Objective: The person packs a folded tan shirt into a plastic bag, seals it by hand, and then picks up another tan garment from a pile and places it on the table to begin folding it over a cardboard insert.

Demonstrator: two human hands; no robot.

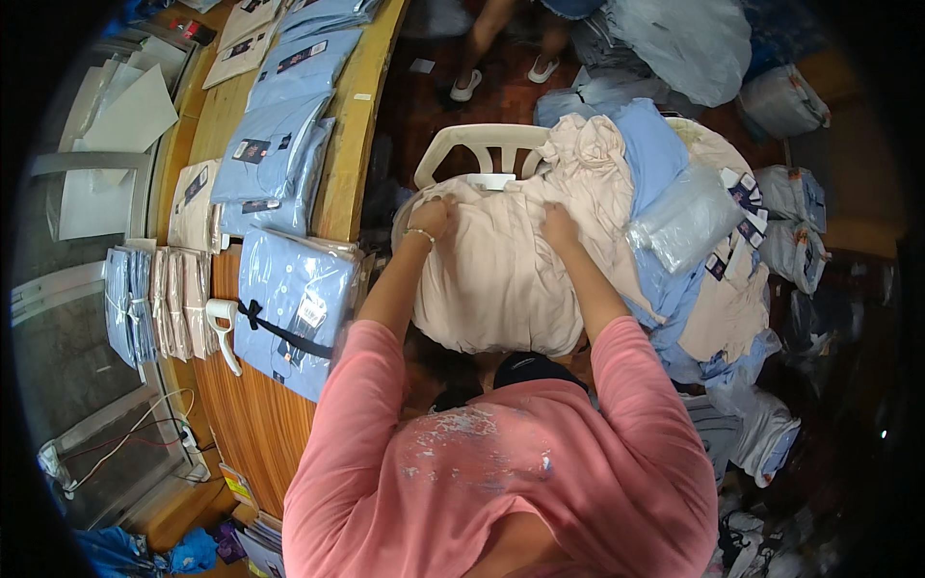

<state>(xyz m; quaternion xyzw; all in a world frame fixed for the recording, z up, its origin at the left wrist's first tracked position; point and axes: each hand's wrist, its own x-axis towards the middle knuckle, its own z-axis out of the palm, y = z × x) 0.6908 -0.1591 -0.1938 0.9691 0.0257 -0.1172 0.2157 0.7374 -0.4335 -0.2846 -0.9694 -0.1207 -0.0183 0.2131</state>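
The left hand [431, 220], curled, and the right hand [559, 229], fingers bent downward, rested apart on the beige cloth [491, 270]; whether they pinched its fabric or only pressed it, I could not tell. The cloth lay over a white plastic chair [445, 144], its far edge by the backrest and its near edge drooping toward the person. The wide spacing probably helped spread the span between the hands. The fabric looked soft and thin, shallowly creased, and rumpled into thick folds toward the chair's far right corner. Beyond its right side, matte blue cloth [655, 144] lay beside a glossy, crinkled plastic bundle [686, 220] and dark tags [747, 193], perhaps set within reach. To the left, flat packets of folded blue shirts [275, 149] ran near the right edge of the wooden tabletop [356, 135], clear wrapping presumably keeping them clean and squared.
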